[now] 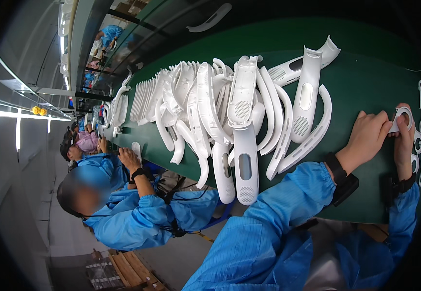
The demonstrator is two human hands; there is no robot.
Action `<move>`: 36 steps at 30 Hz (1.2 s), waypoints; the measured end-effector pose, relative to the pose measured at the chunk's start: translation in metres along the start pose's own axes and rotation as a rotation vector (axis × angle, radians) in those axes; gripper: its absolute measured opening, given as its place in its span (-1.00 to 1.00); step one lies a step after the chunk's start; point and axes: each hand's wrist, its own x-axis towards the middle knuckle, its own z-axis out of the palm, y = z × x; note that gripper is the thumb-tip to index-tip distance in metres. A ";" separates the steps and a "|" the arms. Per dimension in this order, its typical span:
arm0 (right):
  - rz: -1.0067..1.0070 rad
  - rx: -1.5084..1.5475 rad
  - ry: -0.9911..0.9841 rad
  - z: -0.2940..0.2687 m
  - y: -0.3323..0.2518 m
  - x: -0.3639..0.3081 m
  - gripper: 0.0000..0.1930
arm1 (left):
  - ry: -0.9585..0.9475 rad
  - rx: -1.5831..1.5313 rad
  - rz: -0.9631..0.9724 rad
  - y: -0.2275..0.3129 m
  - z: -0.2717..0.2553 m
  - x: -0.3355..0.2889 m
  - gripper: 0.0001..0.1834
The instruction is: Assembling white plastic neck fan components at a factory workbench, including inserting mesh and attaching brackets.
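At the right side of the head view, a small white plastic part with a round ring opening (395, 125) is held up between my hands. My right hand (404, 145) grips it, the thumb lying over its face near the ring. My left hand (367, 137) is closed at the part's left edge, its fingertips pinching there and partly hidden. Left of my hands lies a long white curved housing (311, 72) with an oval recess and a patch of small holes. Thin white curved strips (315, 140) rest beside it.
A large pile of white curved shells (205, 97) covers the green table (360, 63). Several white ring-shaped parts (418, 140) line the far right edge. Another person in blue (138, 213) sits to my left, a hand (130, 159) near a white piece. Wooden boards (128, 269) lie on the floor.
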 end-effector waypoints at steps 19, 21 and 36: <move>-0.010 -0.014 0.002 -0.003 0.003 0.000 -0.65 | 0.007 0.022 0.013 0.000 0.003 -0.001 -0.79; -0.007 -0.013 0.001 -0.003 0.002 0.000 -0.66 | -0.007 0.028 0.007 0.000 0.003 -0.001 -0.79; -0.118 0.019 0.064 -0.002 -0.036 0.019 -0.83 | 0.141 -0.353 -0.171 -0.004 -0.006 0.008 -0.75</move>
